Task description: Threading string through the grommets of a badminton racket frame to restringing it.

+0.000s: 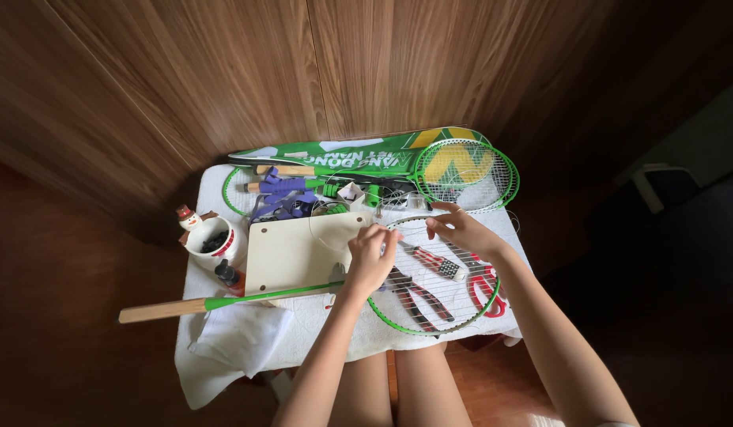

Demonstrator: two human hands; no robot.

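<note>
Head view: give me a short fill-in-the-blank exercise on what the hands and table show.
1. Both hands touch the strings of a ____ racket.
2. Under the racket head lie pliers and red-handled ____.
3. The snowman mug stands at the table's ____ edge.

Missing: green; scissors; left

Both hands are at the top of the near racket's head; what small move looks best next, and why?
Probably draw the string taut through the top of the frame. The left hand and right hand both pinch at the upper rim of the racket, whose strings look unfinished, while pliers and scissors lie untouched beneath it.
</note>
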